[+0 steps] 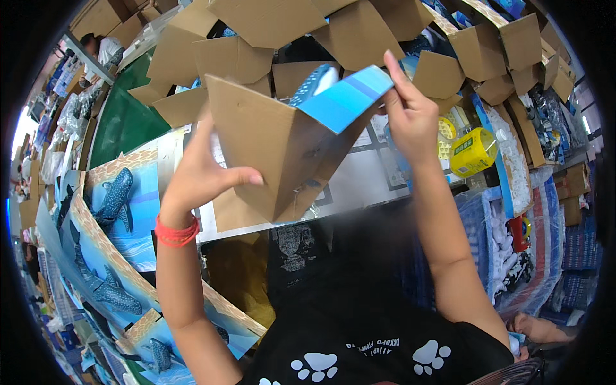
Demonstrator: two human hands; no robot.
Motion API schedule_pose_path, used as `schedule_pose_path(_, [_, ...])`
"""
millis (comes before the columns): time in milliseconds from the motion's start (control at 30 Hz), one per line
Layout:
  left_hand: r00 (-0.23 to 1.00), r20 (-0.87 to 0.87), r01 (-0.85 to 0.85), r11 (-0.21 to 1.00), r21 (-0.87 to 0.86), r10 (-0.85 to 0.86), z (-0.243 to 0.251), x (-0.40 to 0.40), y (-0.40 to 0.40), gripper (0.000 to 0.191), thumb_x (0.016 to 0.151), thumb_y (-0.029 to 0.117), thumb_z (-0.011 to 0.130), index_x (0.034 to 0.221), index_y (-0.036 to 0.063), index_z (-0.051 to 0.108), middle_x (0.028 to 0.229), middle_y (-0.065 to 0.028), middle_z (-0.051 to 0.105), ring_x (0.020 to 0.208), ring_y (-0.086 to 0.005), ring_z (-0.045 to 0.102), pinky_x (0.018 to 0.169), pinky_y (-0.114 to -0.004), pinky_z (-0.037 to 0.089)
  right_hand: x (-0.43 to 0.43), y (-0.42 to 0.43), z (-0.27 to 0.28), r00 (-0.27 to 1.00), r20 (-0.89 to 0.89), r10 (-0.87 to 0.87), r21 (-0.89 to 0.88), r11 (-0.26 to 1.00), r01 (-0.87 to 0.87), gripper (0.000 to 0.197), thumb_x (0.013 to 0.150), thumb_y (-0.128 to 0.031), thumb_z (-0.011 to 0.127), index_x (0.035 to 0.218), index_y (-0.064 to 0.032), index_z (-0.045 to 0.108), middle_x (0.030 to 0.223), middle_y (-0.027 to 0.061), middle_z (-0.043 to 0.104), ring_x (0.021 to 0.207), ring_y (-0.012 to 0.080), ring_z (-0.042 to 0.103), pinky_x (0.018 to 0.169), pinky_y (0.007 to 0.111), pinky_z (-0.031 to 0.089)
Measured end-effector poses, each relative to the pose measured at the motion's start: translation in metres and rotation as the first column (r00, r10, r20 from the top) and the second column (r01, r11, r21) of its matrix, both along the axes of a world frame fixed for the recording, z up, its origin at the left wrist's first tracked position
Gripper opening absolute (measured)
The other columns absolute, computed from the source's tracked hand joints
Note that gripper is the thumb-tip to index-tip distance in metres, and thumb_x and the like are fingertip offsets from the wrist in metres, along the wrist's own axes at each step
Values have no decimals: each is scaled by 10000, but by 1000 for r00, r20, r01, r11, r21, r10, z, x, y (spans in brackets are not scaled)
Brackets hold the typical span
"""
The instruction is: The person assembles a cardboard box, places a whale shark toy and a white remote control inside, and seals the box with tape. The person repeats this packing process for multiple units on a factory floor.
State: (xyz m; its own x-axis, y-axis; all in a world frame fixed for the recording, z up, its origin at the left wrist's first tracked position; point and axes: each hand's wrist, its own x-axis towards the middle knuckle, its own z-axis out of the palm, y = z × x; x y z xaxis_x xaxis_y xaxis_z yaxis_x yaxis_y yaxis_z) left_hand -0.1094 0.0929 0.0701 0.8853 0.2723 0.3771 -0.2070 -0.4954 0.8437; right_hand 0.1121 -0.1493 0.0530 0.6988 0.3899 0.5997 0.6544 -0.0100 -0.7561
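Observation:
Between my hands is a folded cardboard display piece, tilted above the table, plain brown outside and printed blue inside. A spotted whale shark toy shows past its upper edge; the rest of the toy is hidden. My left hand supports the left side, with its thumb over the brown face and its fingers mostly hidden behind. At the upper right, my right hand pinches the end of the blue printed panel, index finger raised. Under the piece lies a worktable with white printed sheets on it.
Open cardboard boxes crowd the far side. Printed cards with whale shark toys stack at left. A yellow-labelled bottle, a tape roll and a tray of clear pieces stand right. Another person's hand shows lower right; a person is upper left.

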Motion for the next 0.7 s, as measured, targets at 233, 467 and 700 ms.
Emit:
schedule_pose_path(233, [987, -154, -66, 979, -192, 36, 7, -28, -16, 434, 841, 210, 830, 1139, -43, 644, 1015, -86, 719, 886, -149, 656, 814, -307, 534, -98, -45, 56, 978, 207, 1, 184, 982, -40, 480, 789, -92, 760, 1252, -14, 661, 1032, 111, 722, 878, 248, 675, 778, 312, 530])
schedule_pose_path(467, [980, -136, -82, 910, 406, 149, 46, -28, -74, 218, 839, 119, 773, 1010, 4, 701, 895, -138, 648, 774, -297, 635, 674, -325, 491, -131, -92, 92, 936, 221, 273, 103, 948, -301, 285, 837, -152, 737, 1086, -26, 681, 938, 95, 692, 808, 214, 655, 716, 307, 506])
schedule_pose_path(700, [977, -179, 104, 479, 872, 114, -7, 12, -101, 230, 850, 199, 741, 791, 55, 572, 770, -96, 551, 715, -304, 608, 579, -399, 476, -138, -145, 96, 953, 223, 206, -22, 978, -206, 179, 884, -212, 714, 919, -37, 701, 843, 78, 662, 738, 180, 636, 655, 302, 482])
